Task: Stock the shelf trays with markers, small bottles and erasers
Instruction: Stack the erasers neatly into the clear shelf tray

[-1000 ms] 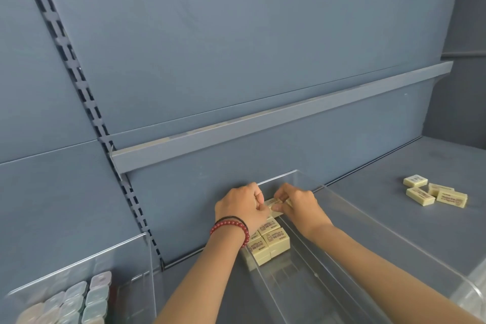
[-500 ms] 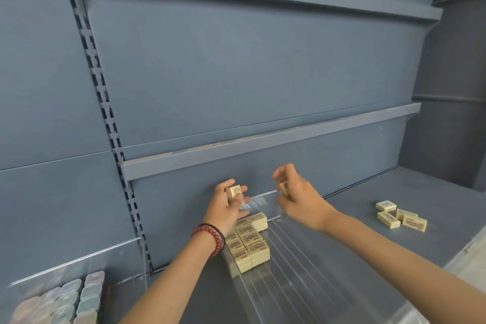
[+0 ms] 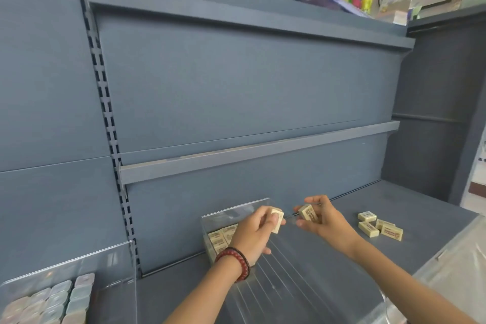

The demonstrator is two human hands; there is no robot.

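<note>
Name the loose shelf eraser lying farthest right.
The eraser at the group's right end, farthest from the right hand; every other loose one lies left of it.

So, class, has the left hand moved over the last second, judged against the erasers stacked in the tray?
Yes. The left hand has drawn back from beyond the stacked erasers toward the person, now pinching one eraser above them.
</note>
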